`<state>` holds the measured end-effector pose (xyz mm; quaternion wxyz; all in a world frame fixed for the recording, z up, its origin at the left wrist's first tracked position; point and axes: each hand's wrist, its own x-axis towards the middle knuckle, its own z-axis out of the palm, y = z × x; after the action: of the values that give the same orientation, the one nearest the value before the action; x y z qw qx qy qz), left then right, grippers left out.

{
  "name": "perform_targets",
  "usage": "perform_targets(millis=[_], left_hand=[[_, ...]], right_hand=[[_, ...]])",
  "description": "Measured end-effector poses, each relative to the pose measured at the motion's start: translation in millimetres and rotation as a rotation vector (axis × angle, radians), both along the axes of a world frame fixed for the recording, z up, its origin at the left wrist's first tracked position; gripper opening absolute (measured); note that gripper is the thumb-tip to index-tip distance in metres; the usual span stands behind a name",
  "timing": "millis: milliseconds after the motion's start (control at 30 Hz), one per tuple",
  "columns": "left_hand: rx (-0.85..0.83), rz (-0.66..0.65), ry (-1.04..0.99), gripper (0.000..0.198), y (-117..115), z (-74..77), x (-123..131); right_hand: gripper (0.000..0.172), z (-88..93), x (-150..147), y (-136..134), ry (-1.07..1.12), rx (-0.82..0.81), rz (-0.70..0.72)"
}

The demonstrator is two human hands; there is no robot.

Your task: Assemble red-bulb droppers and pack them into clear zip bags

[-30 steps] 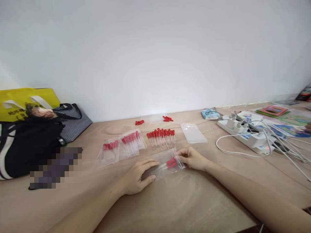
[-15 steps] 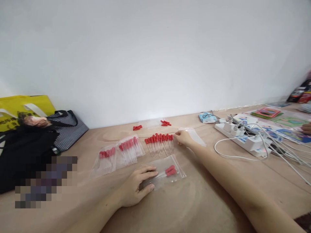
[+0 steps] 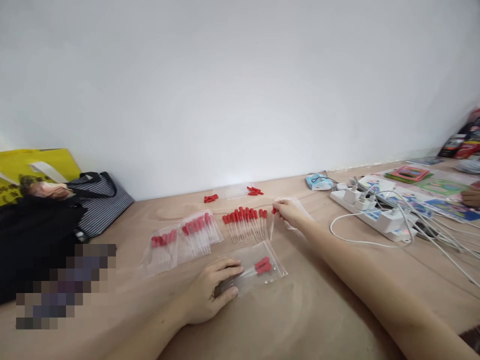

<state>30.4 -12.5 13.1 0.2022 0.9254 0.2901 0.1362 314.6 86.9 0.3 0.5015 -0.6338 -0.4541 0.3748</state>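
Note:
My right hand is closed in a pinch on the red bulb of a pipette dropper, whose clear stem points down. Just left of it lies a fanned row of droppers with red bulbs. Curved over the near end of a clear zip bag, my left hand grips it between thumb and fingers. Inside that bag are droppers with red bulbs; their stem ends are hidden by my fingers. Filled zip bags lie to the left. Another zip bag is partly hidden behind my right hand.
Loose red bulbs and clear stems lie by the wall. A power strip with white cables and a blue packet are at right. Bags stand at left. Another person's hand shows at the far right edge.
My right hand has drawn a dropper slightly to the right, apart from the row. My left hand stays on the zip bag.

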Motion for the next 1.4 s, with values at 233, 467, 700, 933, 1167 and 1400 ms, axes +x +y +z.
perform_targets(millis=[233,467,700,933,1167,1400], left_hand=[[-0.012,0.005,0.016,0.035,1.0,-0.2,-0.2],[-0.023,0.009,0.017,0.035,0.8,-0.9,-0.8],[-0.039,0.032,-0.001,0.048,-1.1,-2.5,-2.2],[-0.053,0.036,-0.018,0.051,-3.5,0.0,-2.1],[-0.050,0.049,-0.012,0.050,-3.4,0.4,-0.6],[-0.028,0.030,-0.009,0.045,-3.4,0.8,0.1]], right_hand=[[0.019,-9.1,20.9,-61.8,0.242,0.142,-0.094],[0.015,-23.8,1.6,-78.7,0.468,0.147,-0.085],[0.013,-14.0,-21.1,-92.1,0.652,0.064,0.072],[0.029,-9.9,-32.0,-104.6,0.340,-0.039,0.390],[0.036,-14.6,-38.1,-101.3,0.046,-0.058,0.543],[0.027,-15.1,-27.1,-82.6,0.009,-0.079,0.404]])
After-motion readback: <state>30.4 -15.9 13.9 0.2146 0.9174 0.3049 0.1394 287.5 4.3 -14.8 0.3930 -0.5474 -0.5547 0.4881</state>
